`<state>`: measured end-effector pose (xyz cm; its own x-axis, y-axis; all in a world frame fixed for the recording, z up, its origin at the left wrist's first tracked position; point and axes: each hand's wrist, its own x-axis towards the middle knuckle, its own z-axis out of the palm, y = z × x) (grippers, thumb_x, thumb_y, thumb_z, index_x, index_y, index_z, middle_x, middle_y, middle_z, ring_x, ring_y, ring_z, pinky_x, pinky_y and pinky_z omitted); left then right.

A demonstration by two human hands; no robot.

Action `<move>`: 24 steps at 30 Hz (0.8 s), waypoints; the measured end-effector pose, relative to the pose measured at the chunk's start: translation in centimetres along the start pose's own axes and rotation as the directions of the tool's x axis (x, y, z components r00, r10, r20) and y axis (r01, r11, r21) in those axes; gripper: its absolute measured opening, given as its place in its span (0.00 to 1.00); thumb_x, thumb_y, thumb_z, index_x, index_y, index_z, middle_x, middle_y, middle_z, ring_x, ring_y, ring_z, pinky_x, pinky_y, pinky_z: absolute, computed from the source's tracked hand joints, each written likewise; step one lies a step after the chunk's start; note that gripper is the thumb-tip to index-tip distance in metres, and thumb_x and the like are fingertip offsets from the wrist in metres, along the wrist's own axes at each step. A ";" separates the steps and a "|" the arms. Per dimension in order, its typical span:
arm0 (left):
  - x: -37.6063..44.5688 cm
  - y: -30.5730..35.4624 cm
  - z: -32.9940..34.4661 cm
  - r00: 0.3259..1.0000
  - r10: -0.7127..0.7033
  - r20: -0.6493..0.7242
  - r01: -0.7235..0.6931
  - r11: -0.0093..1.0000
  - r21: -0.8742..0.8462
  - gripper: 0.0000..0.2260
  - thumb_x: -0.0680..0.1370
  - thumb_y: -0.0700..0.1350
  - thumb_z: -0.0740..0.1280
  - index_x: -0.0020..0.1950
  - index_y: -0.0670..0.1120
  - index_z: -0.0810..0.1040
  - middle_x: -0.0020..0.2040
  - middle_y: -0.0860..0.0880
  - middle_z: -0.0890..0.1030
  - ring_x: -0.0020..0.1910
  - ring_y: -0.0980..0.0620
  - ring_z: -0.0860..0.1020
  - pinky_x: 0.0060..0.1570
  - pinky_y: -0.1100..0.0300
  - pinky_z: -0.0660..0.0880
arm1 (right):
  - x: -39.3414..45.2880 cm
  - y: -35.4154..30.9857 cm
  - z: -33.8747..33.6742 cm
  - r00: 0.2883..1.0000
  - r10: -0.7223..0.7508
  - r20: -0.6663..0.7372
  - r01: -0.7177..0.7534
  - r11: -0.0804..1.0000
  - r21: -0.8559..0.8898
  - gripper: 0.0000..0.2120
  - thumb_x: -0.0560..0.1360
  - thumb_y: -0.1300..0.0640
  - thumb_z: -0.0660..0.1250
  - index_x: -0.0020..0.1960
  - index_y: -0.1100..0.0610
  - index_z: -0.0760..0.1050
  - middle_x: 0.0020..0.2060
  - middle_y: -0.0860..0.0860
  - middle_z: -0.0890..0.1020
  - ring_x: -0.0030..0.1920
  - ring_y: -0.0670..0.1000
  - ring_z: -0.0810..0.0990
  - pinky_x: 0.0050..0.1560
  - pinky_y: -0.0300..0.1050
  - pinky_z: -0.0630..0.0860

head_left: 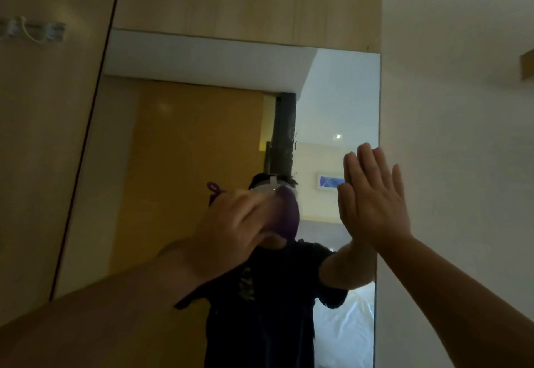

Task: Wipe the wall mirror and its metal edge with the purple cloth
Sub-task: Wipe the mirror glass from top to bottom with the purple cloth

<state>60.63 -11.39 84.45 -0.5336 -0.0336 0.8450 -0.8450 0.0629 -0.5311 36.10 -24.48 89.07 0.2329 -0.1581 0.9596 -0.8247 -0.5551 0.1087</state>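
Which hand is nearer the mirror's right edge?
Right. The right hand lies flat and open on the mirror beside that right edge; the left hand holds the purple cloth nearer the middle.

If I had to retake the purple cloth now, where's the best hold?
Grip the bunched body of the purple cloth, coming from the room side, palm toward the mirror. The left hand covers most of it; only a thin loop trails left.
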 end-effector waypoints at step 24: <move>12.1 -2.2 3.0 0.972 -0.054 0.227 0.007 0.979 0.204 0.26 0.84 0.56 0.54 0.78 0.44 0.63 0.78 0.44 0.64 0.77 0.45 0.61 0.75 0.47 0.55 | -0.1 0.6 1.0 0.993 -0.038 -0.110 0.050 0.993 0.107 0.26 0.83 0.48 0.44 0.80 0.56 0.55 0.80 0.53 0.53 0.80 0.52 0.43 0.78 0.59 0.41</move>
<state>55.94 -14.94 95.67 -0.4811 -0.2625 0.8364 -0.8382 -0.1419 -0.5266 36.05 -25.60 88.77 0.2060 -0.0456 0.9775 -0.7518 -0.6468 0.1282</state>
